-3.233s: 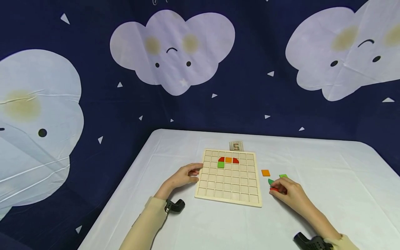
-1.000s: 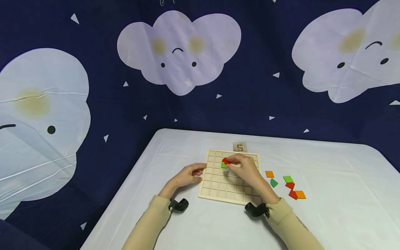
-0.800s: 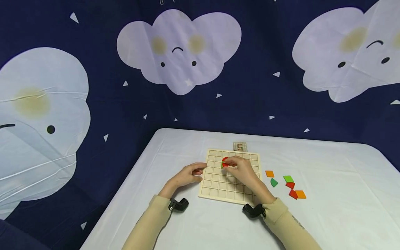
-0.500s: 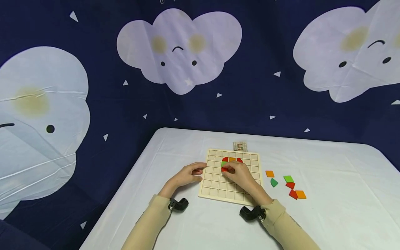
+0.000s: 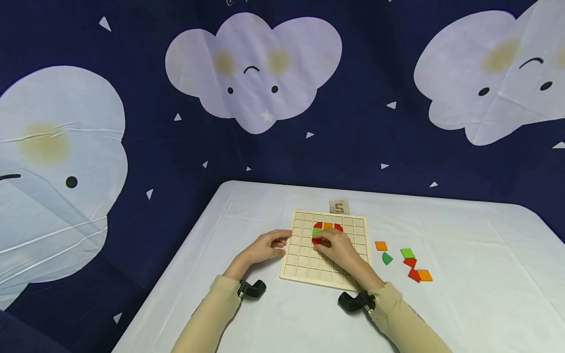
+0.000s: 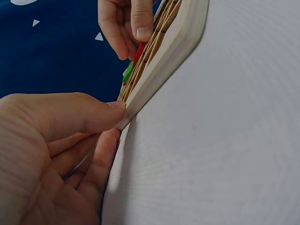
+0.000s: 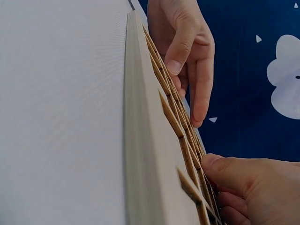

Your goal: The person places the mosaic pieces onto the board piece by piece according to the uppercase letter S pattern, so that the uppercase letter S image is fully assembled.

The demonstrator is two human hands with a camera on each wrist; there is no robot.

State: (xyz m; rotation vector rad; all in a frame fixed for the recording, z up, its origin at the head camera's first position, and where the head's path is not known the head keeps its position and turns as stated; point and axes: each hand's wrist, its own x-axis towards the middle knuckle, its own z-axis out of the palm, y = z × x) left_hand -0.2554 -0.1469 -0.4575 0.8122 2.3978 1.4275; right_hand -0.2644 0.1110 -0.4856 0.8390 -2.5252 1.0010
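Observation:
A pale wooden grid board [image 5: 304, 262] lies on the table. My left hand [image 5: 262, 248] touches its left edge with thumb and fingertips; the left wrist view shows that thumb [image 6: 89, 112] against the rim. Over the board's upper middle, my right hand [image 5: 339, 249] pinches a red piece [image 5: 315, 241], partly covered by the fingers, in the cell below a light green square [image 5: 317, 231]. Above that run a red quarter-round [image 5: 318, 225], an orange square [image 5: 328, 225] and a second red quarter-round [image 5: 338, 227]. In the right wrist view the right fingers hide the piece.
Right of the board lie an orange square [image 5: 381, 245], a dark green rounded piece [image 5: 387, 258], a light green square [image 5: 407, 253], two red pieces and another orange square [image 5: 425, 275]. A small patterned card [image 5: 339, 207] lies behind the board.
My right hand has carried a red piece leftward from the loose pieces onto the board and lowered it to the cell below the green square. The left hand stays at the board's edge.

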